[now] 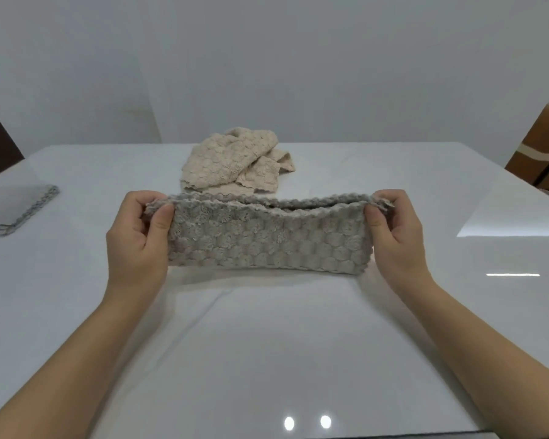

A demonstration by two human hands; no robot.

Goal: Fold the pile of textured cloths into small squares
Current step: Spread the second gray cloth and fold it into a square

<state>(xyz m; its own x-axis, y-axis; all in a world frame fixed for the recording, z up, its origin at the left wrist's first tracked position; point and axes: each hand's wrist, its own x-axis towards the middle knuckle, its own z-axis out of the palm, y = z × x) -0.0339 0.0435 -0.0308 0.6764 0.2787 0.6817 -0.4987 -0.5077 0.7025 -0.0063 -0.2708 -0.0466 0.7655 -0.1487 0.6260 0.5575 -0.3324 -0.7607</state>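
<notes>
Grey textured cloth (267, 239) held doubled over above the white table (267, 343), long fold hanging at the bottom, open edges on top. Left hand (137, 239) pinches the upper left corner, thumb in front, fingers curled behind. Right hand (396, 236) pinches the upper right corner likewise. Beige cloths (235, 161) lie in a loose heap beyond, near the table's far edge. Folded grey cloth (13, 209) lies flat at far left, well apart

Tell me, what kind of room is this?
Probably a plain indoor room, perhaps a dining area: a glossy white table against a bare wall, with a chair beside it and cloths being folded.
</notes>
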